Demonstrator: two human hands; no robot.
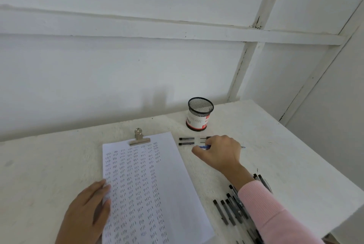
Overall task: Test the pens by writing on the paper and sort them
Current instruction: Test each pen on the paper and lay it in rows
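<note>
A white sheet of paper [153,184], covered with rows of small blue test marks, is clipped to a board by a metal clip [139,137]. My left hand [86,216] lies flat on the paper's left edge. My right hand [218,153] grips a blue pen [204,147] just right of the paper's top corner; the pen's tip sticks out at the right. Two black pen caps [186,141] lie beside it, and a further black piece [204,137] is partly hidden by my fingers. A pile of several black pens [230,210] lies under my right forearm.
A black mesh pen cup [199,113] with a white and red label stands at the back of the white table [275,145]. A white wall runs close behind. The table's right edge falls away at the lower right.
</note>
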